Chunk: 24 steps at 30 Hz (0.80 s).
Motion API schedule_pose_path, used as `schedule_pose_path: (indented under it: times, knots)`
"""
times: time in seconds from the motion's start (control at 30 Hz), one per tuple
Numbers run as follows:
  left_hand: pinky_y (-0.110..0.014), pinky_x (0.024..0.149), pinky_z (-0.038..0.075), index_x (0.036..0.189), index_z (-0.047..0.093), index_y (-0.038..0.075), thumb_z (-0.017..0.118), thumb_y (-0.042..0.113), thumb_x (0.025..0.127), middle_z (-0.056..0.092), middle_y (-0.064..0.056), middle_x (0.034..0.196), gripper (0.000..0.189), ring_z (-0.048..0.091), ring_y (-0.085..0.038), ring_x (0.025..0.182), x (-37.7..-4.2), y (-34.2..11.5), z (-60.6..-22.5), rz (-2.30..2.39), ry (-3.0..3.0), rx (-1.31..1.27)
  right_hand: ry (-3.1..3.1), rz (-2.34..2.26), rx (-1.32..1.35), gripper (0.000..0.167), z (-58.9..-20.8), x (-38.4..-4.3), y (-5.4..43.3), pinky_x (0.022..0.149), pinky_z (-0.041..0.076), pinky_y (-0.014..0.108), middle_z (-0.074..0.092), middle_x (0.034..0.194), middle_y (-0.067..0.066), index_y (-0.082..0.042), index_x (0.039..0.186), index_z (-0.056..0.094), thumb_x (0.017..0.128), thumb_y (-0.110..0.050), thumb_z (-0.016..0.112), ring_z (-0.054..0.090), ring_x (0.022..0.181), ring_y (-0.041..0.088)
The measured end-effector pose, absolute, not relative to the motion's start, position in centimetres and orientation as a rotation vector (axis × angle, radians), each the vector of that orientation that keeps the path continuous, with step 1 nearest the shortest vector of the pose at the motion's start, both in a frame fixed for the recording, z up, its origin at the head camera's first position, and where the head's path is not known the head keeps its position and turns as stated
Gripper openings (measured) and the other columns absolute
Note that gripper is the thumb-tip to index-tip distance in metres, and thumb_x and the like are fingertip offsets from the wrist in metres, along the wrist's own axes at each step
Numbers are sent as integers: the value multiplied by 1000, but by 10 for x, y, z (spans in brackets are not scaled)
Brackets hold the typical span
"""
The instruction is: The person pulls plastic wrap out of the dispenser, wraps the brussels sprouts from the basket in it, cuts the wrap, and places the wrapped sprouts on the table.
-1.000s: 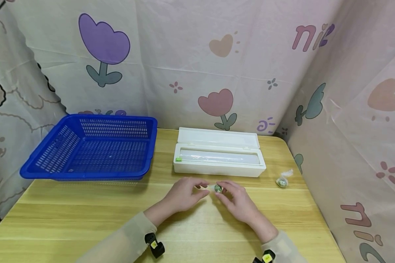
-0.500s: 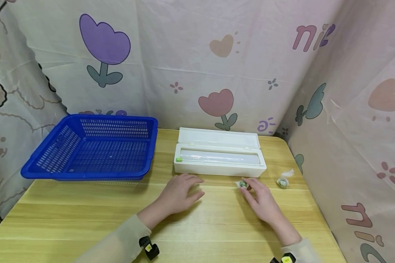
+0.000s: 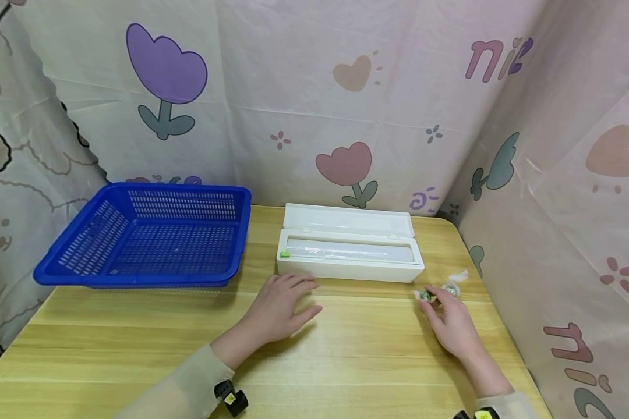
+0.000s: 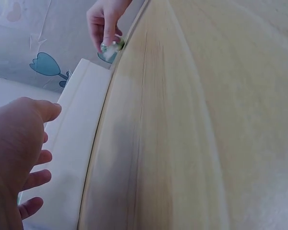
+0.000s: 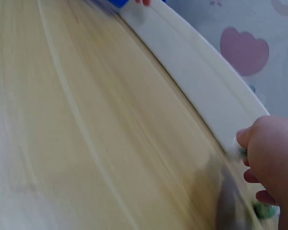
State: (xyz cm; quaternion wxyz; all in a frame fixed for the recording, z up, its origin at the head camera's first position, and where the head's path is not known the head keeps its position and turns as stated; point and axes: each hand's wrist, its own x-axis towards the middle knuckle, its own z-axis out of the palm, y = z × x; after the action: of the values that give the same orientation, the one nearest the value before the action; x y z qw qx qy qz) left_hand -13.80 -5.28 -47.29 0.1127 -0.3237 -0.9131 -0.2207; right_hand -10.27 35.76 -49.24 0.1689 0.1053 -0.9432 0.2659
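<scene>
A person's right hand pinches a small green ball wrapped in clear film at the wooden table's right edge — light, slippery-looking, probably best gripped by the body — beside another wrapped ball; the left hand rests open.

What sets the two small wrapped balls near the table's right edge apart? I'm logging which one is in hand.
The nearer wrapped ball is pinched in the right hand; the farther wrapped ball lies untouched on the table. The farther one shows a loose film tail; the nearer one's is hidden. Both look greenish under clear film.
</scene>
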Motion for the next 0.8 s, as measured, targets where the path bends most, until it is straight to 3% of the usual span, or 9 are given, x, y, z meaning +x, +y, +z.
schedule_pose_path:
  times: [0.3, 0.53, 0.8]
  knots:
    - [-64, 101, 47, 136, 72, 20, 71, 53, 99, 66, 0, 140, 49, 60, -25, 126, -137, -57, -473, -668, -2662, -937, -2748, 767, 213, 36, -497, -102, 371, 82, 60, 53, 70, 114, 23, 11, 130, 65, 101, -10, 73, 71, 98, 36]
    - [-63, 99, 47, 135, 72, 20, 72, 52, 99, 66, 0, 141, 48, 61, -26, 126, -137, -59, -472, -665, -2661, -928, -2743, 724, 201, 38, -498, -102, 373, 80, 58, 54, 69, 106, 16, 9, 130, 66, 101, -14, 74, 69, 94, 32]
    - [-62, 100, 48, 137, 71, 20, 69, 52, 101, 65, 0, 142, 48, 61, -26, 126, -136, -59, -465, -640, -2635, -925, -2559, 740, 271, 42, -488, -101, 365, 89, 47, 59, 65, 117, 21, 9, 130, 65, 95, -10, 79, 61, 103, 40]
